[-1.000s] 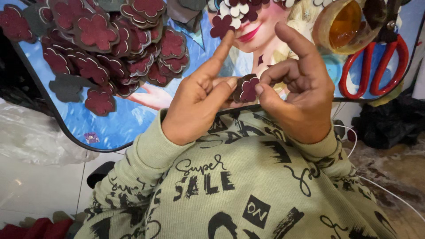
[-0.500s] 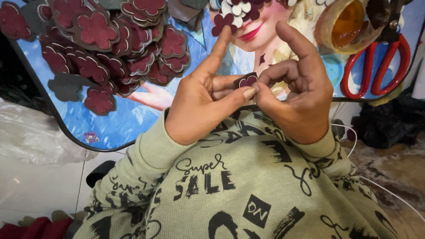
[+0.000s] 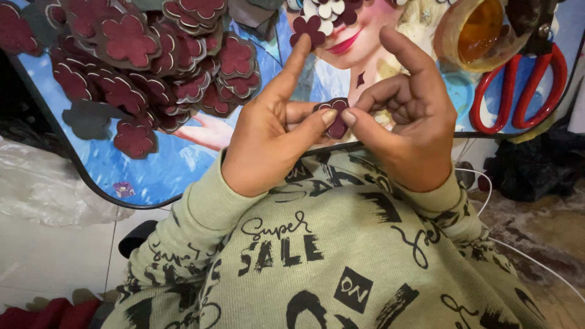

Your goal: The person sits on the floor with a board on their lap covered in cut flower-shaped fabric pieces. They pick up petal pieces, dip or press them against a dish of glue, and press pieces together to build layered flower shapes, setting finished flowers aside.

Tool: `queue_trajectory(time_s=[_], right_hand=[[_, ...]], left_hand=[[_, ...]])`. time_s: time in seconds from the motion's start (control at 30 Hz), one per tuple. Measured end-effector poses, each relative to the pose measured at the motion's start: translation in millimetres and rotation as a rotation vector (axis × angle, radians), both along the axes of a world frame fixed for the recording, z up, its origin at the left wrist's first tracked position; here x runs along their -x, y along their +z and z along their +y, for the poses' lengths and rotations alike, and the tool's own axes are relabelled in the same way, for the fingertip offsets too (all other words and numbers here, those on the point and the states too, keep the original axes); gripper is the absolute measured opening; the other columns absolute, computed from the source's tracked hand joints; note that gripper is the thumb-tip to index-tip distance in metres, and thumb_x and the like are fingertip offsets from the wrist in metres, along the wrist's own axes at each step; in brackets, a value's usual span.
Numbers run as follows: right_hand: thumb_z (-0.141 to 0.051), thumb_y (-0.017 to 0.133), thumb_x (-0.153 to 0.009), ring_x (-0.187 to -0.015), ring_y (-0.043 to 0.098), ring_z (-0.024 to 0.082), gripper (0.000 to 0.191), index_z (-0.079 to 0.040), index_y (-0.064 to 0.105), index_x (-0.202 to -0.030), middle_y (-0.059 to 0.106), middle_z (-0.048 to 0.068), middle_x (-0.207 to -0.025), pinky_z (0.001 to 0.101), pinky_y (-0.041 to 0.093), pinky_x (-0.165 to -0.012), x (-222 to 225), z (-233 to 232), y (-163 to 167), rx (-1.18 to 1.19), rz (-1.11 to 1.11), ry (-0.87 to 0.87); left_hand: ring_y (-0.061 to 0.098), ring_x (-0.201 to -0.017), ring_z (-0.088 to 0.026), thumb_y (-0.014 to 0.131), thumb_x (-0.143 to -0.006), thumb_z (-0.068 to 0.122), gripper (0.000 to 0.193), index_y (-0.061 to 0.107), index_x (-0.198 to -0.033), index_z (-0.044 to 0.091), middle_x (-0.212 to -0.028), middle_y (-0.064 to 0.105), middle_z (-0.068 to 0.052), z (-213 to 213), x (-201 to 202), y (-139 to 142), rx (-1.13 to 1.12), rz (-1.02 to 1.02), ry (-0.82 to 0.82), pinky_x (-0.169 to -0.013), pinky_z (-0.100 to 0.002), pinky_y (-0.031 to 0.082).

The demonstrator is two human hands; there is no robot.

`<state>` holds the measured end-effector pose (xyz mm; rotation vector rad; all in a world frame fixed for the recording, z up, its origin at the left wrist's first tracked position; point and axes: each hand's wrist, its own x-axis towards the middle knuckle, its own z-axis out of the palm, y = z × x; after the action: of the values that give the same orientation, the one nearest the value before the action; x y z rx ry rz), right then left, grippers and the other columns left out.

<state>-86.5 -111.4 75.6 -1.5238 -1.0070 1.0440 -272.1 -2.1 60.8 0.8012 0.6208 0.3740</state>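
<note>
**Flower cutout pinched between two hands**

A small dark-red flower cutout (image 3: 337,119) sits pinched between the thumb and fingertips of the left hand (image 3: 268,137) and right hand (image 3: 405,131); both forefingers point up. Beyond the fingers lie a heap of matching flowers (image 3: 140,67), too many to count, and one pair of red scissors (image 3: 518,91).

Picture-printed table (image 3: 152,173) under maroon flower cutouts (image 3: 131,67), scissors (image 3: 518,91)
</note>
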Motion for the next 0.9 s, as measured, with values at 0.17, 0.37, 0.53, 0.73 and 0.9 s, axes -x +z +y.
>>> queue_trajectory(time_s=[0.17, 0.37, 0.53, 0.73, 0.9], right_hand=[[0.012, 0.075, -0.100, -0.096, 0.066, 0.009, 0.076, 0.003, 0.033, -0.163, 0.067, 0.008, -0.102, 0.0202, 0.054, -0.090, -7, -2, -5, 0.031, 0.134, -0.008], [0.013, 0.074, -0.100, -0.099, 0.065, 0.009, 0.076, 0.002, 0.032, -0.163, 0.066, 0.008, -0.105, 0.0201, 0.054, -0.093, -7, -4, -6, 0.040, 0.168, -0.010], [0.010, 0.065, -0.107, -0.092, 0.067, 0.009, 0.066, 0.002, 0.032, -0.163, 0.069, 0.010, -0.102, 0.0204, 0.056, -0.087, -13, -5, -5, 0.022, 0.195, -0.046], [0.008, 0.064, -0.110, -0.095, 0.067, 0.011, 0.064, 0.001, 0.031, -0.165, 0.069, 0.011, -0.105, 0.0212, 0.056, -0.091, -12, -6, -2, 0.043, 0.243, -0.043], [0.007, 0.070, -0.104, -0.092, 0.069, 0.012, 0.069, 0.002, 0.031, -0.162, 0.069, 0.011, -0.102, 0.0225, 0.058, -0.088, -9, -3, -5, 0.065, 0.293, -0.014]], left_hand=[[0.071, -0.094, -0.010, 0.060, -0.106, -0.001, 0.086, 0.006, -0.171, 0.014, -0.105, 0.075, -0.009, 0, -1, -2, -0.009, -0.011, -0.004, -0.087, -0.027, 0.062], [0.072, -0.095, -0.010, 0.060, -0.105, -0.002, 0.088, 0.003, -0.170, 0.014, -0.106, 0.075, -0.009, -2, -2, -5, 0.000, -0.020, 0.007, -0.088, -0.027, 0.063], [0.067, -0.099, -0.008, 0.060, -0.106, -0.004, 0.089, 0.003, -0.171, 0.015, -0.110, 0.075, -0.009, -4, -4, -6, -0.009, -0.042, 0.044, -0.089, -0.026, 0.062], [0.066, -0.103, -0.007, 0.060, -0.107, -0.004, 0.089, 0.002, -0.171, 0.018, -0.115, 0.074, -0.010, -5, -4, 1, -0.011, -0.033, 0.030, -0.092, -0.027, 0.063], [0.069, -0.108, -0.009, 0.061, -0.101, -0.004, 0.091, 0.004, -0.169, 0.019, -0.121, 0.074, -0.009, -5, -10, 6, 0.088, -0.012, 0.046, -0.097, -0.026, 0.062]])
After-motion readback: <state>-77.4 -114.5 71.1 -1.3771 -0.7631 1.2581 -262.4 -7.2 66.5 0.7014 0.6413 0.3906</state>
